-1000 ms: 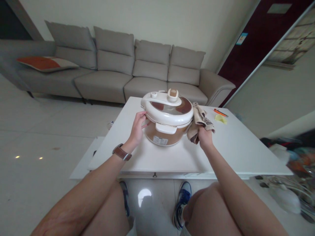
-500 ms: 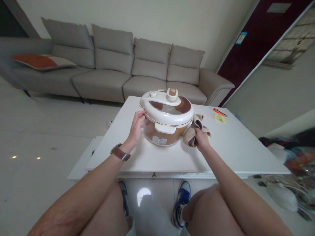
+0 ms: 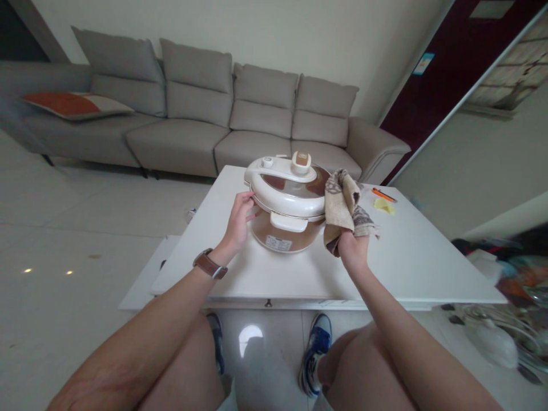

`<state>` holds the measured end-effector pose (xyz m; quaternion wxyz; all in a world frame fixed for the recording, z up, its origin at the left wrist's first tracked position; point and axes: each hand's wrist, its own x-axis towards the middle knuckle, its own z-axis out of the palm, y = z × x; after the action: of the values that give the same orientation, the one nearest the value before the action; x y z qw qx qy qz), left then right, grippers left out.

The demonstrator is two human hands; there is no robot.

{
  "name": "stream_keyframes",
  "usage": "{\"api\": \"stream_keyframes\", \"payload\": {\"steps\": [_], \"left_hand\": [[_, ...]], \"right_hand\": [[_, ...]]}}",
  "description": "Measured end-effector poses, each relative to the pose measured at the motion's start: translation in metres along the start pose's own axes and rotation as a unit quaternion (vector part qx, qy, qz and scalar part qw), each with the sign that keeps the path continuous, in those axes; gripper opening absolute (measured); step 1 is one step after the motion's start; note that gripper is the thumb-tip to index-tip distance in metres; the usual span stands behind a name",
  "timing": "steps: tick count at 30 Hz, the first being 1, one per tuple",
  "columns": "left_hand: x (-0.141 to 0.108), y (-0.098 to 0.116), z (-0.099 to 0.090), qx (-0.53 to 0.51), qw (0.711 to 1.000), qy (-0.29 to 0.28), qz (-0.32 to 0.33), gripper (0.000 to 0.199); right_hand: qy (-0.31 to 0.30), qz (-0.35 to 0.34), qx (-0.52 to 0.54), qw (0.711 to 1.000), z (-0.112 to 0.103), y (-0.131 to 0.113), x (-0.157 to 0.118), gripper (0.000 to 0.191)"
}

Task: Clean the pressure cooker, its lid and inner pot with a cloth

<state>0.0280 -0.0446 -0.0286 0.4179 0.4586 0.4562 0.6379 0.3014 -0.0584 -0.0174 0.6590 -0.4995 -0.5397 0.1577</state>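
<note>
A white and tan electric pressure cooker (image 3: 285, 225) stands upright on the white table (image 3: 411, 257), its lid closed and the lid handle pointing up. My left hand (image 3: 240, 220) grips the cooker's left side, with fingertips at the lid's rim and other fingers lower on the body. On the cooker's right side, my right hand (image 3: 351, 248) is closed on a beige and dark-patterned cloth (image 3: 342, 208). The cloth lies against the lid's right edge and covers part of it. The right fingertips are hidden in the folds.
An orange utility knife (image 3: 384, 194) and a crumpled yellow paper (image 3: 384, 205) lie at the table's far right. Behind the table stands a grey sofa (image 3: 180, 142) with an orange and white cushion (image 3: 77, 105). Blurred household items (image 3: 496, 337) are on the right.
My right hand has raised the cloth from the cooker's lower right side to the lid's right edge, where it spreads wider. My left hand and the cooker stay in place.
</note>
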Motion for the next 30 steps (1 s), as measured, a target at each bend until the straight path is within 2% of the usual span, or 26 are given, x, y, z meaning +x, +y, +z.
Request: {"api": "stream_keyframes", "payload": {"steps": [4, 9, 16, 24, 30], "left_hand": [[0.0, 0.0, 0.001, 0.001, 1.0, 0.002, 0.003, 0.028], [0.0, -0.001, 0.001, 0.002, 1.0, 0.003, 0.003, 0.027], [0.0, -0.001, 0.001, -0.001, 1.0, 0.003, 0.005, 0.026], [-0.001, 0.0, 0.0, 0.002, 1.0, 0.0, 0.009, 0.025], [-0.001, 0.002, 0.001, 0.007, 1.0, -0.002, 0.005, 0.026]], "right_hand": [[-0.012, -0.002, -0.015, 1.0, 0.0, -0.006, -0.02, 0.047], [-0.056, -0.009, -0.013, 0.998, 0.0, -0.019, -0.042, 0.043], [-0.065, -0.013, -0.015, 0.998, -0.001, -0.025, -0.043, 0.038], [-0.014, 0.076, 0.008, 0.997, -0.008, -0.008, -0.034, 0.039], [-0.013, 0.16, 0.061, 0.985, -0.008, 0.011, -0.038, 0.042]]}}
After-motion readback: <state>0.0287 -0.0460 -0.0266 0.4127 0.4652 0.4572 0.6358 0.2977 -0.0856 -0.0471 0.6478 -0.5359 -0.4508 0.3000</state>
